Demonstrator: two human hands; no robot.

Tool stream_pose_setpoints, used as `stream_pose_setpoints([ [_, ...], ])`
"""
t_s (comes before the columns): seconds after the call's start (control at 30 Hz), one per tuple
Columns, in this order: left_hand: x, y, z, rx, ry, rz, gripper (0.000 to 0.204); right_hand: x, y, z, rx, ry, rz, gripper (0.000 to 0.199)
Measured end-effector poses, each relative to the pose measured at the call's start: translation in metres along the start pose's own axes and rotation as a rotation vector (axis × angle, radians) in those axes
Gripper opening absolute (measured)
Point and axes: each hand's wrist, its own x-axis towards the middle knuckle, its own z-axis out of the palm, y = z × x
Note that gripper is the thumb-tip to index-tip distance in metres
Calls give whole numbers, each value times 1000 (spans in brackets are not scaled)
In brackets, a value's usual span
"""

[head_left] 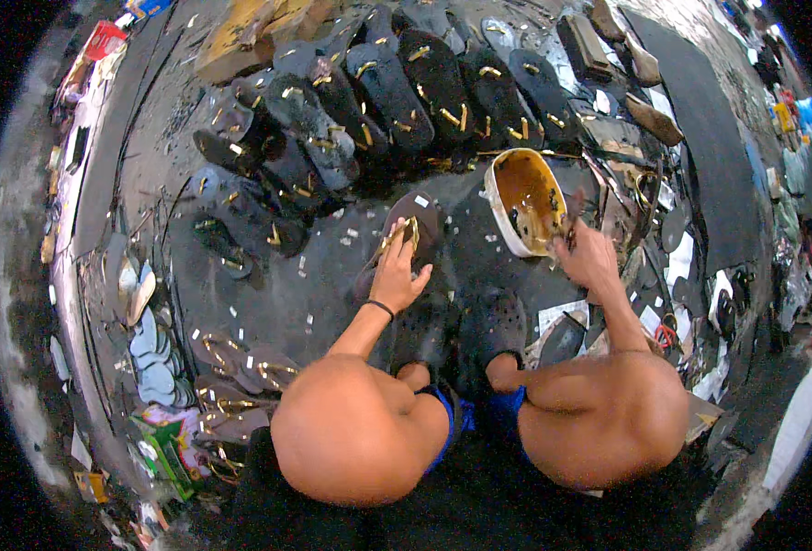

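Note:
My left hand (398, 272) lies with stretched fingers on a dark brown sandal sole (429, 207), thumb spread to the side. Gold strap pieces (412, 230) show at its fingertips. To the right, my right hand (592, 259) is closed at the rim of an oval, pale-sided tub (507, 216). A dark, stick-like tool (575, 207) sticks up from those fingers; it is blurred, and its exact kind cannot be told. Amber-brown, glossy stuff and dark smears coat the inside of the tub.
Rows of dark soles (397, 96) with gold strap ends fill the far side. Finished-looking sandals with gold straps (240, 363) lie at near left, beside grey sole-shaped pieces (156, 358). Wooden shoe forms (654, 119) stand at far right. Scraps and paper (562, 317) litter the right.

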Motion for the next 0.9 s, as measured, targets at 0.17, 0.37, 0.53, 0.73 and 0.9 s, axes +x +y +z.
stream_pose_setpoints([
  [0.17,55,-14,6,133,-45,-83,83,-17,10,-24,-158,-432,75,35],
  [0.37,89,-28,-27,-975,103,-471,66,17,-44,-39,870,-397,-153,26],
  [0.53,95,45,-91,-1853,-13,-601,47,61,-140,-37,1039,-68,-427,28],
  [0.73,72,49,-84,-1470,100,-472,49,31,-154,-11,724,47,-716,19],
  [0.9,65,77,-112,-1808,25,-582,65,104,-134,-13,844,257,-344,15],
])
